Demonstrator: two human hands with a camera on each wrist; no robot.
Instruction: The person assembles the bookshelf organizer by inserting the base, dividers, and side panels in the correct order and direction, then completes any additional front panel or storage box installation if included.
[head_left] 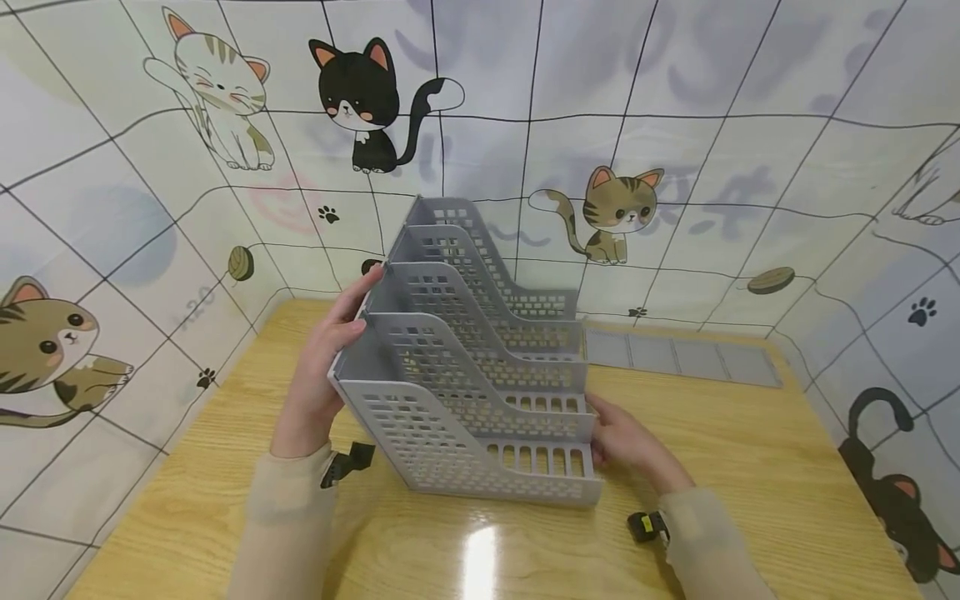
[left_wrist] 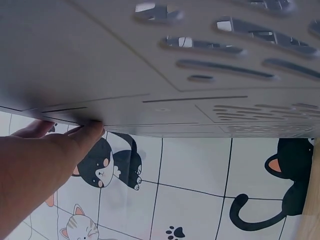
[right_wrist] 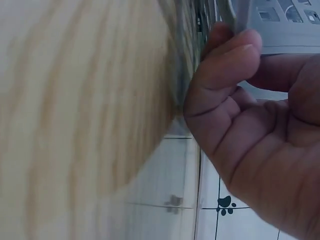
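Observation:
A grey plastic file rack [head_left: 450,450] with several slotted compartments stands on the wooden table, its tall back to the left and its low front to the right. At the upper back edge, my left hand [head_left: 322,367] holds it, fingertips bent over the edge. In the left wrist view, that hand [left_wrist: 45,155] reaches the edge of the rack's grey panel [left_wrist: 150,75]. My right hand [head_left: 626,437] grips the low front end of the rack. Seen from the right wrist, the fingers of that hand [right_wrist: 255,130] curl round the front lip, with the thumb opposite.
A flat grey panel strip [head_left: 682,357] divided into sections lies on the table [head_left: 712,442] at the back right. A cat-print tiled sheet [head_left: 487,150] rises behind the table and along both sides.

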